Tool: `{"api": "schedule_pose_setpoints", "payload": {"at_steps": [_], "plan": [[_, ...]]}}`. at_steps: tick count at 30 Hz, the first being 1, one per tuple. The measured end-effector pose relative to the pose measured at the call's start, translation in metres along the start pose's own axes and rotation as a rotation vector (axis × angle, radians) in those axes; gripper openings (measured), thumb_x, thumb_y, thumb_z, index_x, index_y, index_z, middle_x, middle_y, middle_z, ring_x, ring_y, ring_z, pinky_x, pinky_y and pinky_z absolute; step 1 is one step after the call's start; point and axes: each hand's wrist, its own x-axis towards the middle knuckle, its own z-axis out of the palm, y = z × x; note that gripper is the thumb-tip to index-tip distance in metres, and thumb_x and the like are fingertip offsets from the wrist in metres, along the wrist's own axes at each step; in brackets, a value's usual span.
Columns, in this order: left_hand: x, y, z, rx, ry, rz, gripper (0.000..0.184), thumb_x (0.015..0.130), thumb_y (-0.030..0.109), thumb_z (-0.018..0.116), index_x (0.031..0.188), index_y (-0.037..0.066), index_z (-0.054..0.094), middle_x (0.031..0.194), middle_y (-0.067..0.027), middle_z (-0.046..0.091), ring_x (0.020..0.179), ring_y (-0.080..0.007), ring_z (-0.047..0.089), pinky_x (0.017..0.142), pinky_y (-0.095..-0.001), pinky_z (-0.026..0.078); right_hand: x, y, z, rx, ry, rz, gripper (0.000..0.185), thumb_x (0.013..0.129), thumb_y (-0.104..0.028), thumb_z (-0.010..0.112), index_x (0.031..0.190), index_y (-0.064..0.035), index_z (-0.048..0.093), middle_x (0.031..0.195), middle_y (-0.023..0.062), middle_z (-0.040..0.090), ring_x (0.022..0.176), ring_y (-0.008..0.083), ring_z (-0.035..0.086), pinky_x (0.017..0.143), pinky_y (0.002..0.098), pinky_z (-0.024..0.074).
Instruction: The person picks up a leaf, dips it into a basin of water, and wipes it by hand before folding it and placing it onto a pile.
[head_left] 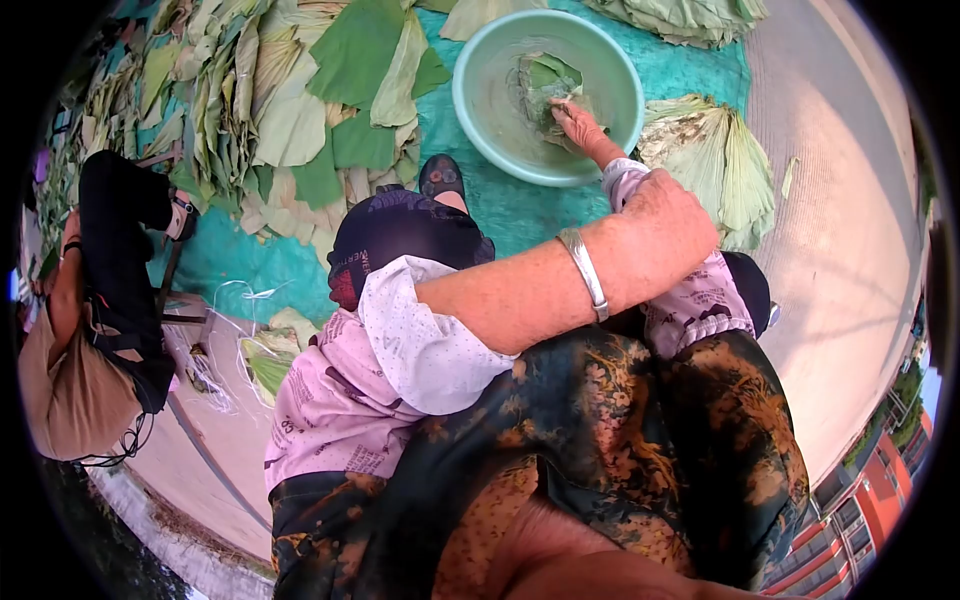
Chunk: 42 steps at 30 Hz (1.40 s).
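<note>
Turquoise sheeting [525, 215] covers part of the pale pavement [825, 190], with large green and tan leaves [290, 110] spread over its far left portion and a fan-shaped leaf bundle [725, 175] lying at its right. Another person [75, 380] sits off to the left. On the sheeting stands a pale green basin [472, 120] of water, and inside it, near the middle, is a wet, crumpled leaf [548, 72]. Its long axis runs from the far side of the basin toward the near side, leaning slightly right, with the greener folded part pointing to the far rim. The right hand [580, 126] reaches in from the near right, its fingers bunched closely together; the fingertips touch the leaf, whose green fold lies just beyond them. Whether they pinch it cannot be told. The left hand [672, 215] curls against the right forearm's sleeve [622, 180], its fingertips hidden.
</note>
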Motion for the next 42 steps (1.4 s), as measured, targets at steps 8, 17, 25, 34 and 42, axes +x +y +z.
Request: {"api": "schedule_pose_setpoints", "payload": {"at_steps": [8,17,25,34,42], "plan": [[0.009,-0.026,-0.003,0.070,0.039,-0.037,0.016,0.062,0.004,0.058,0.075,-0.004,0.064,0.077,-0.0250,0.061,0.071,-0.0353,0.063,0.066,-0.0415,0.050,0.018,-0.051,-0.062,0.230,0.139,0.172,0.038,0.086,-0.036,0.051,0.107,-0.0045,0.057,0.092,0.0076,0.061,0.084,0.0173,0.055,0.076,0.0297,0.0435],[-0.008,-0.101,-0.043,-0.072,0.432,-0.154,0.016,0.079,0.015,0.056,0.083,0.000,0.059,0.074,-0.0166,0.061,0.072,-0.0316,0.060,0.065,-0.0397,0.046,0.039,-0.113,-0.114,0.363,0.125,0.220,0.040,0.084,-0.042,0.053,0.101,-0.0063,0.058,0.087,0.0027,0.060,0.077,0.0119,0.055,0.069,0.0286,0.0449],[0.003,-0.117,-0.041,0.011,0.362,-0.315,0.019,0.076,0.016,0.058,0.083,-0.001,0.058,0.080,-0.0231,0.059,0.081,-0.0376,0.058,0.070,-0.0440,0.046,0.045,-0.139,-0.130,0.339,0.147,0.177,0.039,0.084,-0.042,0.052,0.102,-0.0078,0.058,0.090,0.0038,0.061,0.081,0.0143,0.058,0.075,0.0338,0.0478],[0.022,-0.129,-0.023,0.010,0.367,-0.296,0.020,0.075,0.017,0.057,0.084,-0.001,0.057,0.083,-0.0219,0.060,0.083,-0.0373,0.058,0.071,-0.0441,0.046,0.051,-0.126,-0.129,0.185,0.112,0.145,0.037,0.085,-0.040,0.050,0.101,-0.0078,0.057,0.083,0.0046,0.060,0.073,0.0151,0.058,0.064,0.0314,0.0492],[0.025,-0.132,-0.015,0.048,0.275,-0.378,0.021,0.074,0.019,0.061,0.083,0.000,0.058,0.083,-0.0218,0.060,0.082,-0.0367,0.059,0.070,-0.0438,0.046,0.043,-0.119,-0.116,0.329,0.212,0.131,0.033,0.084,-0.035,0.053,0.097,-0.0047,0.057,0.076,0.0041,0.057,0.066,0.0135,0.053,0.062,0.0310,0.0457]]}}
